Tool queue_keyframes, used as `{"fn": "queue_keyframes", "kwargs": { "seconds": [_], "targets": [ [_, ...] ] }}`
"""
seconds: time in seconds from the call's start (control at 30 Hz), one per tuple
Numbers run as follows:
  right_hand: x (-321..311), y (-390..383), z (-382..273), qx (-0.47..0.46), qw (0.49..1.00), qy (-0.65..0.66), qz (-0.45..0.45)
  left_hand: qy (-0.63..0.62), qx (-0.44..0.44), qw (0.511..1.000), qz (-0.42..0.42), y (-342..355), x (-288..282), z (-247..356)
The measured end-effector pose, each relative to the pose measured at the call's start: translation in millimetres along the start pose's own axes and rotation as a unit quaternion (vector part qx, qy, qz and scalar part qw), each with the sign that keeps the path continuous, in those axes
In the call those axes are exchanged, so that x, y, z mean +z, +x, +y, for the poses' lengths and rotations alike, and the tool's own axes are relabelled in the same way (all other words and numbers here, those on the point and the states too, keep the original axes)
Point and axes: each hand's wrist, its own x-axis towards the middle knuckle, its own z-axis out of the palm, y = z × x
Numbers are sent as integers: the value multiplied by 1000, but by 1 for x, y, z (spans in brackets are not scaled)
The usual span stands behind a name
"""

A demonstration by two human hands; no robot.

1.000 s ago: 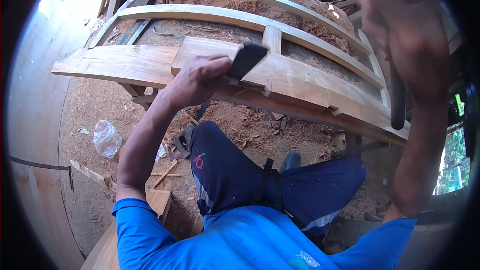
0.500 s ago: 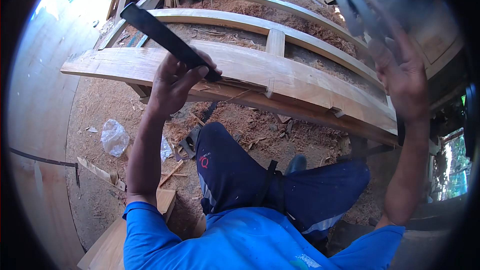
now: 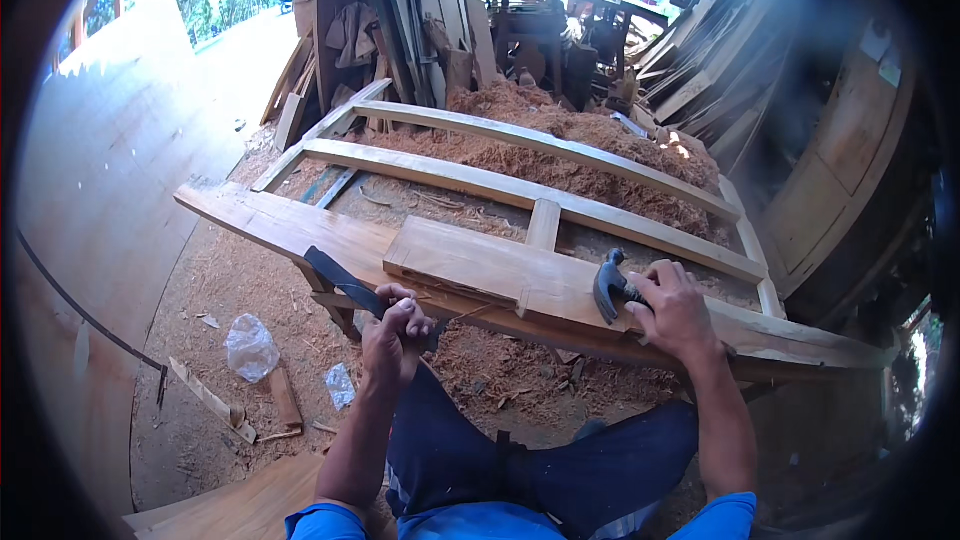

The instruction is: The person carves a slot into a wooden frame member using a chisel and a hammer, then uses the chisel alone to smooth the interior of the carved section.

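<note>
In my left hand (image 3: 398, 340), closed near the front edge of the plank, is a long flat black chisel-like tool (image 3: 338, 275), tilted up to the left. My right hand (image 3: 675, 315) is wrapped round a claw hammer (image 3: 608, 285) low over the right part of the long wooden plank (image 3: 780, 338), its metal head toward the left. Between my hands a board piece (image 3: 450, 252) lies along the plank, with a split, splintered front edge. Behind it is a pale timber frame (image 3: 450, 172) of rails and short cross pieces.
Sawdust and shavings (image 3: 590, 130) lie beneath and behind the frame. Scrap boards (image 3: 700, 40) and leaning planks (image 3: 440, 10) stand at the back. A large wooden sheet (image 3: 100, 170) is at left, a curved wooden panel (image 3: 830, 180) at right, a plastic bag (image 3: 252, 348) on the floor.
The view has tilted up, showing more background. My right hand has come down from raised at upper right to the plank with the hammer; my left hand still holds the black tool.
</note>
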Motion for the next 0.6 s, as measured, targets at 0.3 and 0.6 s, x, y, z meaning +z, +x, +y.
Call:
{"fn": "queue_keyframes", "kwargs": {
  "seconds": [0.3, 0.6],
  "targets": [
    [83, 86, -110, -139, 968, 208, 30, 217, -36, 965, 144, 4, 27, -45],
    [97, 84, -107, -108, 952, 282, 51, 271, -33, 946, 177, 10, 40, -34]
  ]
}}
